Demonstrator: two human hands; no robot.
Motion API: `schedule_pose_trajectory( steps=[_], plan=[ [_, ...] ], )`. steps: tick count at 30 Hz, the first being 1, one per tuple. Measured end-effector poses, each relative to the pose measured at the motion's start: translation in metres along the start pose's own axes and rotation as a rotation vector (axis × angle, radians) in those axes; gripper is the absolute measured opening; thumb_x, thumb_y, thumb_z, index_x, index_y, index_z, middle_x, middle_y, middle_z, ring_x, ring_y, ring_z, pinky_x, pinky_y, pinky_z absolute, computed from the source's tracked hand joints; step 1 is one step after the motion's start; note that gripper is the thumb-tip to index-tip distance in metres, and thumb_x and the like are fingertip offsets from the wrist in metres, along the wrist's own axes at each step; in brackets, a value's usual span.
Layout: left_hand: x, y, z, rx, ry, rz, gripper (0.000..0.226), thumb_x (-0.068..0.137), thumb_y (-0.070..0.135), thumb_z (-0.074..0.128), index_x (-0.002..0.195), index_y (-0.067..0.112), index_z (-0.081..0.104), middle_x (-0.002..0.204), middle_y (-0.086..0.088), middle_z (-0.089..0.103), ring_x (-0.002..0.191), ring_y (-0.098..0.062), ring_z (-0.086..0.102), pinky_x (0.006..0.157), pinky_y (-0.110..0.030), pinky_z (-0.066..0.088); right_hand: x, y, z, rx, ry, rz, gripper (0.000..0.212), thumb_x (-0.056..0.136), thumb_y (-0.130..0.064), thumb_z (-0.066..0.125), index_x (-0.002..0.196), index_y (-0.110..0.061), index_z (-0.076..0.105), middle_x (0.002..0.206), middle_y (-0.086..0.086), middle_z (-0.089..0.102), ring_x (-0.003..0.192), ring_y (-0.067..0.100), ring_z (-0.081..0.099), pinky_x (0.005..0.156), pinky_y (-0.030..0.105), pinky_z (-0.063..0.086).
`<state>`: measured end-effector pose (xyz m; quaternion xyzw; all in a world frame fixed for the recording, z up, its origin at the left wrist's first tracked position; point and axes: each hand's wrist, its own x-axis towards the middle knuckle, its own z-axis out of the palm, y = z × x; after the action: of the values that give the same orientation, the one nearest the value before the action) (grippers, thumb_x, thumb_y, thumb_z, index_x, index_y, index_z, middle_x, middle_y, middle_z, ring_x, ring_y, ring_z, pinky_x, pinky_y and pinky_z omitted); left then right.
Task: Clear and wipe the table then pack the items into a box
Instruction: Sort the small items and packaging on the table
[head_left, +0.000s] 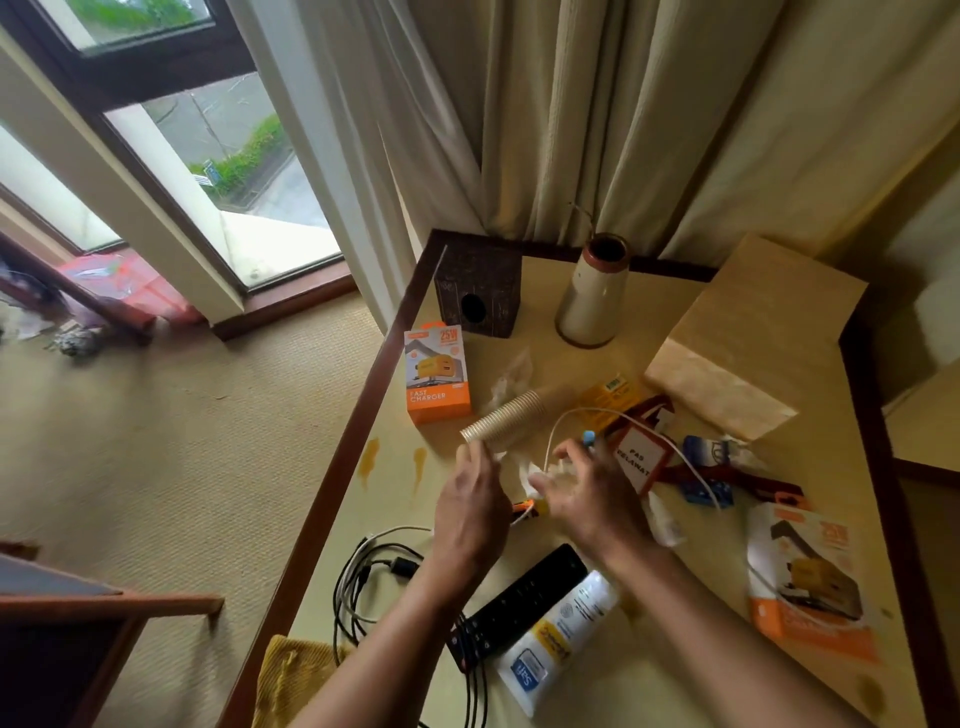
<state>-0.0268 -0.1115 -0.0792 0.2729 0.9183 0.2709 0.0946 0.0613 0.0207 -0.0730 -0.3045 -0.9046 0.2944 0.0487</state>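
Head view shows both hands just right of the orange fast charger box (437, 375), on its nearer side. The right hand (589, 491) seems to curl its fingers around the white cable (582, 411). The left hand (470, 501) touches the lying stack of paper cups (506, 420) beside that box, but blur hides whether it grips. It is better to coil the cable first, so that its loop drags nothing along.

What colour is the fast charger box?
Orange and white fast charger box, seen clearly in the head view.
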Motion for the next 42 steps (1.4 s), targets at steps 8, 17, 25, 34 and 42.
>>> schedule_pose_trajectory(
  steps=[8,17,25,34,42],
  plan=[
    [0.099,0.017,-0.033,0.008,-0.085,0.043,0.034,0.093,-0.003,0.049,0.124,0.009,0.054,0.119,-0.013,0.059,0.098,-0.027,0.057,0.077,-0.037,0.051,0.015,-0.024,0.012,-0.266,-0.162,-0.044,0.024,0.097,-0.038,0.055,0.118,-0.029,0.059,0.127,0.008,0.051,0.112,0.026,0.058,0.082,0.034,0.053],
    [0.178,0.031,-0.016,0.565,-0.626,0.215,0.080,0.103,0.038,0.054,0.163,0.022,0.003,0.156,-0.032,0.029,0.133,-0.046,0.049,0.103,-0.049,0.049,0.031,-0.012,0.017,0.138,-0.047,0.114,0.016,0.099,-0.028,0.054,0.083,-0.026,0.057,0.092,0.001,0.063,0.076,0.011,0.060,0.052,0.016,0.039],
    [0.186,0.023,0.001,0.765,-0.614,0.391,0.087,0.089,0.055,0.067,0.155,0.016,0.026,0.150,-0.021,0.042,0.139,-0.040,0.041,0.110,-0.057,0.034,0.039,-0.003,0.006,0.482,0.043,0.249,0.009,0.103,-0.036,0.051,0.097,-0.031,0.056,0.112,0.002,0.056,0.089,0.010,0.061,0.059,0.014,0.044],
    [0.169,0.003,0.013,0.324,-0.523,0.308,0.027,0.102,0.019,0.053,0.128,0.010,0.048,0.125,-0.014,0.050,0.108,-0.036,0.060,0.086,-0.053,0.056,0.052,-0.006,0.004,0.566,0.245,0.312,0.012,0.103,-0.032,0.051,0.099,-0.022,0.057,0.107,0.005,0.061,0.085,0.007,0.060,0.058,0.008,0.043],
    [0.152,0.033,-0.029,-0.366,-0.212,0.016,0.022,0.102,0.005,0.046,0.114,0.010,0.064,0.106,-0.004,0.066,0.086,-0.018,0.065,0.068,-0.038,0.059,0.048,-0.016,-0.032,0.729,0.196,0.357,0.030,0.103,-0.050,0.044,0.089,-0.025,0.053,0.086,0.005,0.066,0.067,0.014,0.060,0.052,0.023,0.040]
  ],
)
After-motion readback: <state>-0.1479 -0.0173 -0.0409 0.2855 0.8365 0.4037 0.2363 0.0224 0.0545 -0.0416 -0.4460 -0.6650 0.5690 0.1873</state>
